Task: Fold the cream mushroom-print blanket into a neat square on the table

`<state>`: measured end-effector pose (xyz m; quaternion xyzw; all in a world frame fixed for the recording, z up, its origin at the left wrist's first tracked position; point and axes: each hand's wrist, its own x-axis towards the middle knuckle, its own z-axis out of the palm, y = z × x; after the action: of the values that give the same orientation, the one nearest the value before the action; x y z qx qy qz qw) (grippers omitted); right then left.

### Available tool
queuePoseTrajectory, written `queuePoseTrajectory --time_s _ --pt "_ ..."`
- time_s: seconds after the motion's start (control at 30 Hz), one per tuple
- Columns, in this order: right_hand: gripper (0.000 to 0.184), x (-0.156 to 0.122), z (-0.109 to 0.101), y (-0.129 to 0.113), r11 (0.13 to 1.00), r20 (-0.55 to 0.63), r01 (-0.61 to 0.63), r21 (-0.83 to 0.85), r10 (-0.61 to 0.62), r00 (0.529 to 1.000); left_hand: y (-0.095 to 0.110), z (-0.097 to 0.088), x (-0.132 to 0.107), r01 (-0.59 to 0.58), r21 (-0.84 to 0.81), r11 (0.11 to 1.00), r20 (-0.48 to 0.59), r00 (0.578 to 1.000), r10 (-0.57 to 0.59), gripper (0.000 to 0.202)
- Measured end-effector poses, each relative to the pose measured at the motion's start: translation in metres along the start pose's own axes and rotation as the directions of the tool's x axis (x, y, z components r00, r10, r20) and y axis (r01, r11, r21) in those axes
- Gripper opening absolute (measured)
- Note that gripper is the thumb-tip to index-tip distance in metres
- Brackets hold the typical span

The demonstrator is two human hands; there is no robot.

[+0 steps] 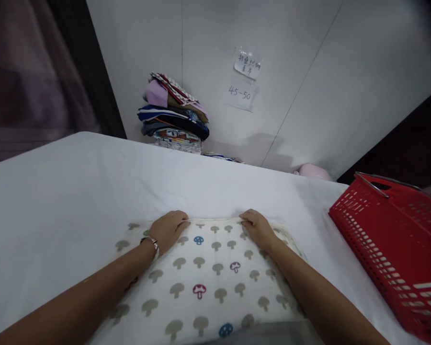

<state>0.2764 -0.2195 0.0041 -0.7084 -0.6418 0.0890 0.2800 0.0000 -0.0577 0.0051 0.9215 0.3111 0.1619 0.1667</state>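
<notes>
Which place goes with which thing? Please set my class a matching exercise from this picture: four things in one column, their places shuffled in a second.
Things
1. mushroom-print cloth
2. red basket
3. stack of folded clothes
4. paper notes

Places
a. stuck on the white wall
b. at the right edge of the table
c. flat on the table, under the left hand and the right hand
d. beyond the table's far edge, against the wall

Pairs: 1-c, 2-b, 3-d, 4-a
</notes>
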Motion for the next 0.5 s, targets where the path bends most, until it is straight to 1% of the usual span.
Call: queuePoseTrajectory --time_s 0.13,0.2,0.27,0.33,0.4,0.43,0.5 --pt "0.025 0.002 0.004 0.004 1.0 0.03 -0.024 -0.002 0.024 0.999 -0.003 0.0 0.002 0.015 0.007 1.0 0.018 1.0 -0.015 0.022" --pt "0.026 0.003 0.004 0.005 1.0 0.023 -0.025 -0.006 0.025 0.999 -0.001 -0.001 0.002 -0.007 0.029 1.0 0.018 1.0 0.007 0.024" --pt "0.026 0.003 0.004 0.003 1.0 0.023 -0.017 -0.02 0.017 1.0 0.004 -0.002 0.0 -0.065 0.071 0.995 -0.011 0.998 0.066 0.027" --pt "0.026 0.004 0.003 0.001 0.999 0.018 -0.007 -0.053 0.008 1.0 0.011 0.0 -0.004 -0.172 0.106 0.979 -0.032 0.984 0.176 0.032" --pt "0.025 0.003 0.001 -0.002 0.995 0.019 0.009 -0.101 -0.007 1.0 0.018 0.005 -0.008 -0.289 0.117 0.95 -0.004 0.957 0.291 0.038" --pt "0.025 0.003 -0.001 -0.003 0.991 0.025 0.018 -0.132 -0.015 1.0 0.02 0.009 -0.01 -0.326 0.118 0.938 0.019 0.945 0.327 0.04" --pt "0.026 -0.001 -0.007 -0.002 0.979 0.042 0.025 -0.202 -0.017 0.999 0.02 0.017 -0.013 -0.35 0.119 0.929 0.065 0.936 0.345 0.045"
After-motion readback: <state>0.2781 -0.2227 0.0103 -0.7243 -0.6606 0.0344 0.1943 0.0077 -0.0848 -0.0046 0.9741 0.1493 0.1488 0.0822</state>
